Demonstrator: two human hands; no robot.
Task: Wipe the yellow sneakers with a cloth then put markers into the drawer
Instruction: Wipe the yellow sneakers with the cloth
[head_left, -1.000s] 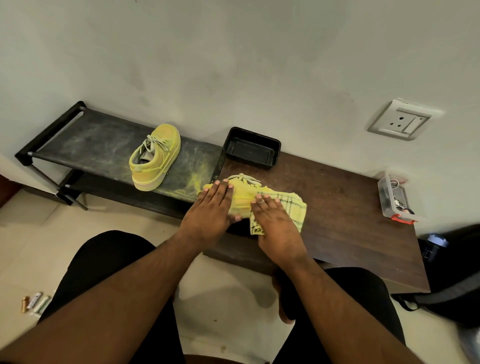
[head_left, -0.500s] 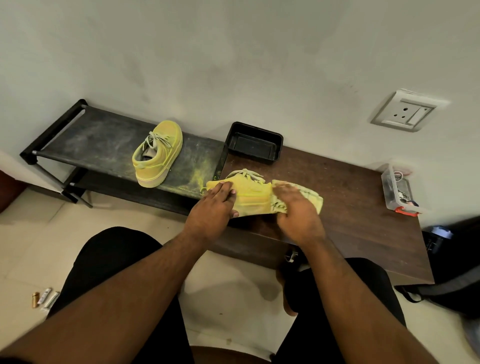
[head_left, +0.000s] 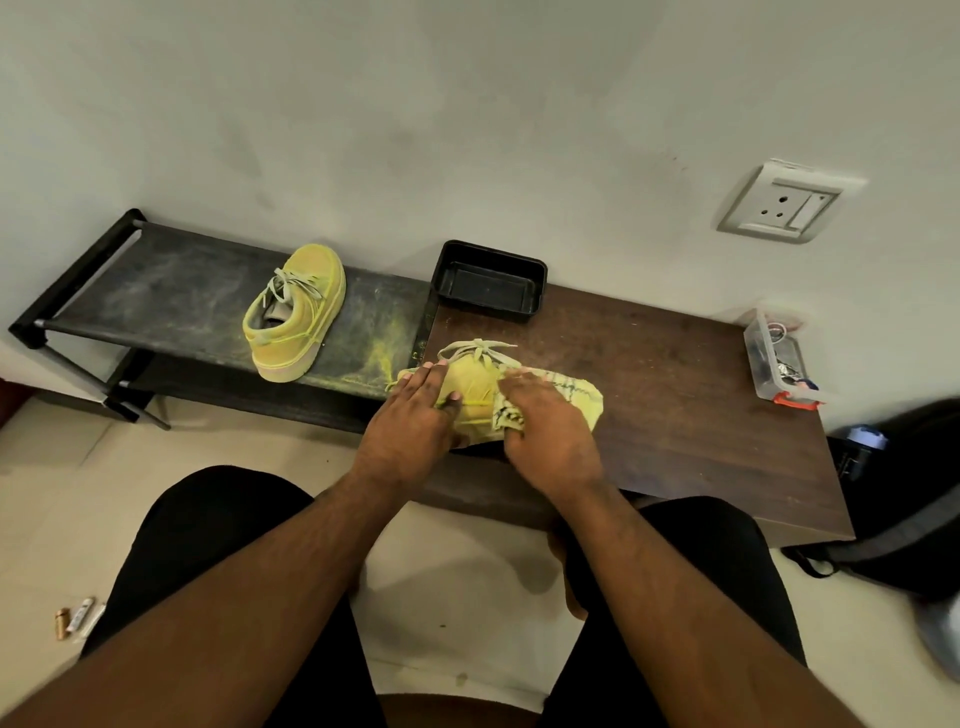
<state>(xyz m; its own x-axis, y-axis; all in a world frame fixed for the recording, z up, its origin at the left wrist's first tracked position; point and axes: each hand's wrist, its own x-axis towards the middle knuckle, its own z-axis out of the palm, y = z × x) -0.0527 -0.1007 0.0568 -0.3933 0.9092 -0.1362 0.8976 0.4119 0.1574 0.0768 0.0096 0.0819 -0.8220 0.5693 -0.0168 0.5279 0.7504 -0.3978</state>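
1. Left hand (head_left: 410, 421) lies flat, fingers straight, pressing the near yellow sneaker (head_left: 470, 392) at the wooden bench's (head_left: 675, 395) front left corner.
2. Right hand (head_left: 550, 436) presses the checked cloth (head_left: 576, 397) onto that sneaker — fingers blurred, grip unclear.
3. Second sneaker (head_left: 298, 312) stands on the black rack (head_left: 171, 291) — well apart.

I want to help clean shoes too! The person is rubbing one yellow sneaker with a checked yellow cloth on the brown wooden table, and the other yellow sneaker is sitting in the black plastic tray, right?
Nearly. The head view shows the other yellow sneaker standing on the dusty black rack, not in the black plastic tray, which holds no shoe. The rest is right: the hands work the checked yellow cloth on the sneaker on the brown wooden table.
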